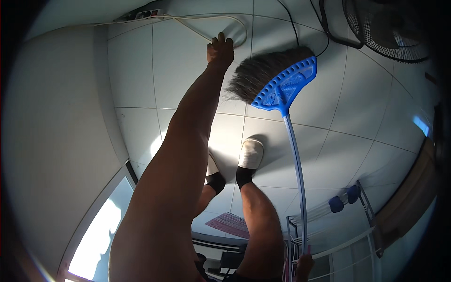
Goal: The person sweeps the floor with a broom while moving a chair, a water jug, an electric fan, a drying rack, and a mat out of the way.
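My left arm stretches far forward over the floor. The left hand (220, 50) is closed at a pale looped cord (237, 21), which runs in at both sides of the fingers; the palm side is hidden. At the lower right edge, my right hand (304, 268) is wrapped round the handle of a broom (295, 155). The broom's blue head (286, 89) and dark bristles (263, 70) lie over the tiles, to the right of my left hand.
The cord leads left to a power strip (149, 15) by the wall. A fan (394, 33) stands at the far right, with black cables near the bristles. My feet in pale slippers (251, 152) are on the tiles (300, 131). A metal rack (338, 249) is at lower right.
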`<state>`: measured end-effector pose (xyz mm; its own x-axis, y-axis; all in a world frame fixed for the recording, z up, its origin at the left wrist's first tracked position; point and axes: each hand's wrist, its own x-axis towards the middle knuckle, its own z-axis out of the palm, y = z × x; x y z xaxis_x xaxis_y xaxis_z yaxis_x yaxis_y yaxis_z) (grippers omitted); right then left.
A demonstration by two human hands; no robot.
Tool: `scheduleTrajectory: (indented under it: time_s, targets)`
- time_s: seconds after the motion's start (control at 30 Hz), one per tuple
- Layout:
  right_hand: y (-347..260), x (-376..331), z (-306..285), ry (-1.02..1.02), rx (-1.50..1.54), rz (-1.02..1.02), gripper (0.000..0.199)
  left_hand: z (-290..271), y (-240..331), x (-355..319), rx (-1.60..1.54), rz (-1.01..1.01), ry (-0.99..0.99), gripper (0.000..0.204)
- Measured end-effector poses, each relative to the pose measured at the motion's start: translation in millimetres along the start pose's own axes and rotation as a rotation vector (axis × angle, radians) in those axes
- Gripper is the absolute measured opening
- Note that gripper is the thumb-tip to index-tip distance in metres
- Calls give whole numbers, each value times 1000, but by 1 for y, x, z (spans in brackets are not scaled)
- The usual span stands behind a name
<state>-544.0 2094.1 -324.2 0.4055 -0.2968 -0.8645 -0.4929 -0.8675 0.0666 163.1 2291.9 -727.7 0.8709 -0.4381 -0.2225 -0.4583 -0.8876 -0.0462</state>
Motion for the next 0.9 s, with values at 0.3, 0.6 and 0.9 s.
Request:
scheduleTrajectory:
  time_s: [0.3,0.6,0.9]
  targets:
    - [-49,192,154,568,971,-31,36,31,-89,-245,-532,-66,488,17]
    - [-306,379,-23,863,925,-444,24,35,-172,-355,-1242,-420,468,29]
    - [-184,264,-42,435,1009,-116,37,-137,-216,-254,-1362,-581,476,28]
